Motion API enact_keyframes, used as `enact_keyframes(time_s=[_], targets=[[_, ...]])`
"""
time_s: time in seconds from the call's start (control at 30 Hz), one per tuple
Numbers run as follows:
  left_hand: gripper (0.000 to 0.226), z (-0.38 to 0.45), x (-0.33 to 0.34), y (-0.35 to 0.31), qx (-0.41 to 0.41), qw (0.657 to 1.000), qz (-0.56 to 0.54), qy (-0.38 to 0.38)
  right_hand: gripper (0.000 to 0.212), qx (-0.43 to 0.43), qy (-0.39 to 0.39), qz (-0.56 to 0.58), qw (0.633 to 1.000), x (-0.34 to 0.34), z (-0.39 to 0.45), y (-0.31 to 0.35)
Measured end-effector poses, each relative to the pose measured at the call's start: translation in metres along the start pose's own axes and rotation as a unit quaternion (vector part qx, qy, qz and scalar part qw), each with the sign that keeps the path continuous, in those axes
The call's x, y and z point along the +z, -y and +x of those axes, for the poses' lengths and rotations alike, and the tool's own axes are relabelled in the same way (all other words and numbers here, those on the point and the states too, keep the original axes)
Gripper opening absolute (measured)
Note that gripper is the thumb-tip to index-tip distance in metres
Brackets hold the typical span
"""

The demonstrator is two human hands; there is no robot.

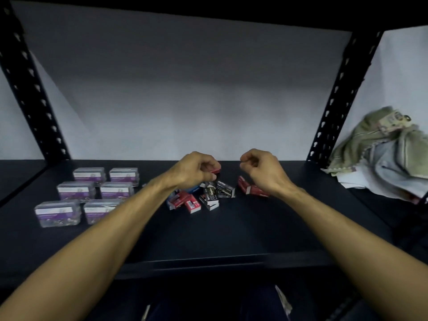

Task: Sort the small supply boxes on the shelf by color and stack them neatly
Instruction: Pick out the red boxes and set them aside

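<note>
Boxes sit scattered on the dark shelf [231, 232]; far left we see six clear cases with purple labels [91, 195] laid out in pairs; moving in, our left hand [196, 169] pinches a small red box [215, 171] above a jumbled heap of red boxes [185, 201] and black boxes [217, 192]; just right, more red boxes [249, 186] lie beneath our right hand [260, 172], fingers curled, gripping nothing we can see; far right, crumpled cloths [384, 154] are piled.
</note>
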State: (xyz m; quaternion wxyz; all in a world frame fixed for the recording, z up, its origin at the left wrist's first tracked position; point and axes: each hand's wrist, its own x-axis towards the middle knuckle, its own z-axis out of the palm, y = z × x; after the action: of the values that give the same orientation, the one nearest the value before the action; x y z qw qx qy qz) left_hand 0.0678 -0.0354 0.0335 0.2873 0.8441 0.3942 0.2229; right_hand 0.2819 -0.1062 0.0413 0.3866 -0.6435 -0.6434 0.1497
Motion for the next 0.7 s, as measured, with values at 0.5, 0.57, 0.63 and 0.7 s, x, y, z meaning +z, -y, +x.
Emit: enact_keyframes(time_s=[0.5, 0.57, 0.63, 0.7], targets=[[0.036, 0.065, 0.057, -0.026, 0.005, 0.995, 0.062, 0.079, 0.041, 0.092, 0.084, -0.096, 0.988, -0.018, -0.003, -0.081], [0.037, 0.072, 0.065, -0.029, -0.01, 0.991, 0.09, 0.098, 0.046, 0.088, 0.109, -0.131, 0.981, -0.017, -0.003, -0.085], [0.041, 0.078, 0.073, -0.028, -0.033, 0.984, 0.135, 0.11, 0.047, 0.078, 0.125, -0.153, 0.977, -0.018, -0.004, -0.088], [0.04, 0.081, 0.078, -0.027, -0.051, 0.978, 0.164, 0.117, 0.043, 0.067, 0.137, -0.164, 0.975, -0.019, -0.004, -0.089]])
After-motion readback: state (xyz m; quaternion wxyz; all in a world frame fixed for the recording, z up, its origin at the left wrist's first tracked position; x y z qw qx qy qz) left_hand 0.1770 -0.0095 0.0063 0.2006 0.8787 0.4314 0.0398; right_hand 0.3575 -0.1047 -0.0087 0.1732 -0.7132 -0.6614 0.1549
